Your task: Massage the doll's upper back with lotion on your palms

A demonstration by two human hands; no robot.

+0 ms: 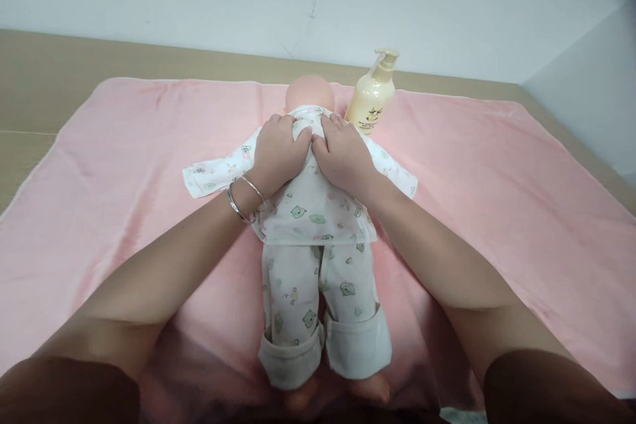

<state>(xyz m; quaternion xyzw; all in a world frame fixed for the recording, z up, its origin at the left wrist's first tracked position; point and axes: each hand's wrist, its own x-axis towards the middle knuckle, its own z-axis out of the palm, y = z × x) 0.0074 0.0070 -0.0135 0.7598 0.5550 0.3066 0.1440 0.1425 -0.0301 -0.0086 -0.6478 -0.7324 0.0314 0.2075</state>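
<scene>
— Behind the bench (54,69), a pale wall (149,0), marked near the middle by thin, branching dark lines. Over most of the bench, a pink cloth (477,172), creased in places.

— And on the cloth?

— At the centre, a doll (311,91), lengthwise to the view, apparently face-down: rounded head at the far end, feet (370,388) at the near end, partly in shadow.

— Clothing of the doll?

— White trousers (293,291) with small green animal prints, turned up in deep, plain cuffs (358,348); above, a matching long-sleeved top (322,215), hem overlapping the trousers, sleeves spread outward to either side.

— Just beside the head?

— To the right, a pale yellow pump bottle (370,99), standing on the cloth, with a cow's-head drawing and dark lettering on the front; lettering too small to read. Lower edge partly hidden behind the top.

— Position and state of each hand?

— Left hand (281,149): open, palm down on the left side of the upper back, in contact with the top, thumb toward the middle. Right hand (345,152): likewise open and palm down, on the right side, fingers toward the collar. Thumbs close to each other along the midline.

— Smallest detail?

— Around the left wrist, thin silver-coloured bangles (232,204), near the side of the top.
</scene>
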